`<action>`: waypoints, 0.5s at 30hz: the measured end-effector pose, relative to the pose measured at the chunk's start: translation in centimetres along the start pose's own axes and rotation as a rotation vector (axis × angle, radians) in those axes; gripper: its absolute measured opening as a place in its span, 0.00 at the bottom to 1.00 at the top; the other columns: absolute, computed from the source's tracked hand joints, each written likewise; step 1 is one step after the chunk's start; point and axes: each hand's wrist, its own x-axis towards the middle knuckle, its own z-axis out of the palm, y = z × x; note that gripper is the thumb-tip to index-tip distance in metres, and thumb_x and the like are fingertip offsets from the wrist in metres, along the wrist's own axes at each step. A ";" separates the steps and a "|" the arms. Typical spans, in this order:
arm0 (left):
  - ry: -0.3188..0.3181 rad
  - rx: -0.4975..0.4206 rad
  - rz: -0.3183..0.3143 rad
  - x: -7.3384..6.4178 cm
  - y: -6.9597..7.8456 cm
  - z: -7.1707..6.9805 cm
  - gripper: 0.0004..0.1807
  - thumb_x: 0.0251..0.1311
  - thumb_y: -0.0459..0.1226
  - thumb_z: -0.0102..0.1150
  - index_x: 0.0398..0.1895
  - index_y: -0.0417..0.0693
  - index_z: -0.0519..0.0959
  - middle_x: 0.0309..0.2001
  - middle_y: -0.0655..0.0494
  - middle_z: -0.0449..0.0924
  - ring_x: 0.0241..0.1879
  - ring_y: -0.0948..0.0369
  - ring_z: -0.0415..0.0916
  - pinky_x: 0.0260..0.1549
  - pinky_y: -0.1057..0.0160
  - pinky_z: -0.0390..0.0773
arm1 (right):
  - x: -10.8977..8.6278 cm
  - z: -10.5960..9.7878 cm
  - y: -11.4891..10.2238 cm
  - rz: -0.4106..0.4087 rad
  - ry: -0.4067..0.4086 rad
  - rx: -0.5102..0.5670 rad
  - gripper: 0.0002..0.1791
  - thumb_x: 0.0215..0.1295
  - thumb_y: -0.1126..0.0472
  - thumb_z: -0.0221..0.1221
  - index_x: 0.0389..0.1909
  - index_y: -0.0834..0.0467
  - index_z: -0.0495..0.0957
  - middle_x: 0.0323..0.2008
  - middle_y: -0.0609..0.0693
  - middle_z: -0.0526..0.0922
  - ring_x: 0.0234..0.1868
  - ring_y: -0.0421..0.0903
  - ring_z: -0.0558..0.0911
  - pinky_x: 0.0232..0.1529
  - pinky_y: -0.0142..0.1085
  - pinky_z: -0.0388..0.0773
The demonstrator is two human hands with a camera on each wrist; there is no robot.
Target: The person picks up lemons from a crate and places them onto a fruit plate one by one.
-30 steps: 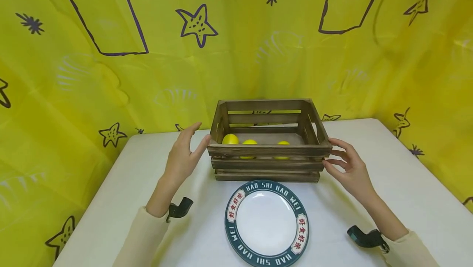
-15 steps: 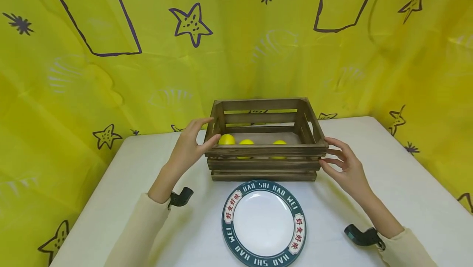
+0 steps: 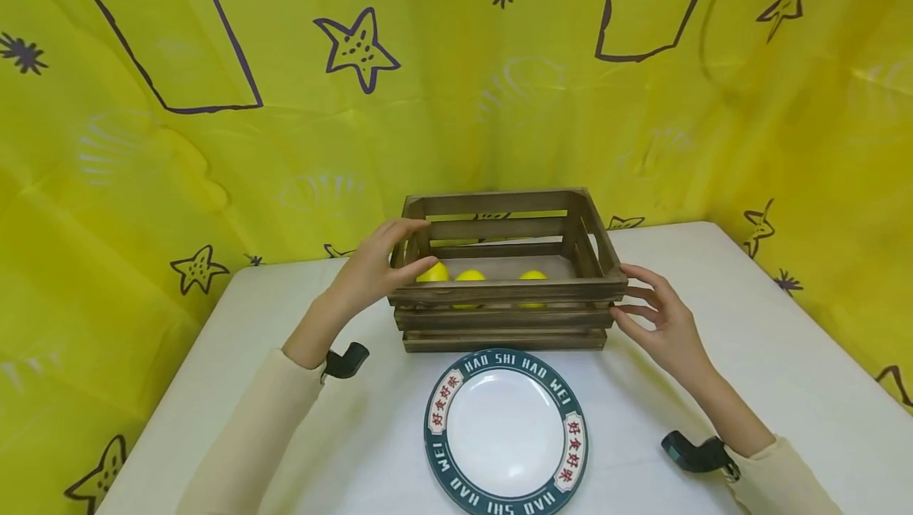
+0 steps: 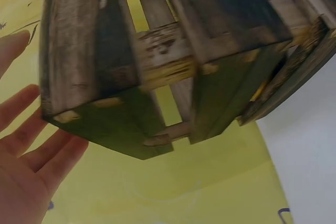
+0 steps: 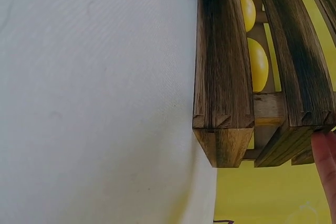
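A slatted wooden crate (image 3: 506, 291) stands on the table behind a plate, with several yellow lemons (image 3: 469, 276) lying inside. My left hand (image 3: 367, 269) is at the crate's left end, thumb and fingers spread apart. Its thumb overlaps the left front corner and the fingertips overlap the left end's upper edge. In the left wrist view, the fingers of that hand (image 4: 26, 166) lie beside the crate's end slats. My right hand (image 3: 666, 333) has its fingertips at the right end, near the front corner. The right wrist view shows one fingertip (image 5: 325, 156) right at an upper slat.
Close in front of the crate lies a round white plate (image 3: 506, 436) with a dark green lettered rim. A white cloth covers the table (image 3: 342, 452). Behind it hangs a yellow curtain (image 3: 442, 135) with star drawings. Black wrist-worn cameras (image 3: 347, 360) sit at both cuffs.
My left hand has moved right, from beside the crate to overlapping its left end. The right hand stays at the right end. The whole view has shifted slightly.
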 end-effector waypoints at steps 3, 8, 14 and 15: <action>-0.047 0.000 0.025 0.6 0.5 -0.3 0.30 0.63 0.44 0.64 0.66 0.43 0.70 0.63 0.47 0.72 0.64 0.49 0.67 0.62 0.47 0.70 | 0.0 -0.1 0.0 0.001 0.001 0.001 0.42 0.41 0.91 0.62 0.63 0.73 0.65 0.60 0.35 0.70 0.49 0.29 0.77 0.44 0.20 0.77; -0.105 0.006 0.074 1.4 1.1 -0.8 0.28 0.62 0.42 0.65 0.64 0.41 0.72 0.60 0.46 0.73 0.57 0.49 0.71 0.55 0.49 0.75 | -0.1 0.0 0.0 0.042 0.023 -0.026 0.40 0.43 0.89 0.63 0.63 0.70 0.67 0.59 0.34 0.71 0.49 0.28 0.77 0.44 0.19 0.77; -0.157 0.010 0.084 2.3 1.2 -1.0 0.29 0.62 0.42 0.65 0.64 0.42 0.72 0.60 0.47 0.74 0.53 0.52 0.71 0.52 0.51 0.76 | -0.3 0.5 0.0 0.100 0.087 -0.039 0.34 0.52 0.84 0.62 0.62 0.68 0.69 0.58 0.31 0.73 0.48 0.27 0.77 0.45 0.17 0.75; -0.165 0.008 0.083 2.5 1.2 -1.1 0.29 0.62 0.42 0.65 0.64 0.42 0.72 0.60 0.46 0.74 0.53 0.52 0.71 0.53 0.50 0.76 | -0.3 0.6 0.0 0.103 0.092 -0.042 0.33 0.52 0.84 0.62 0.62 0.68 0.70 0.58 0.31 0.73 0.48 0.27 0.77 0.45 0.16 0.74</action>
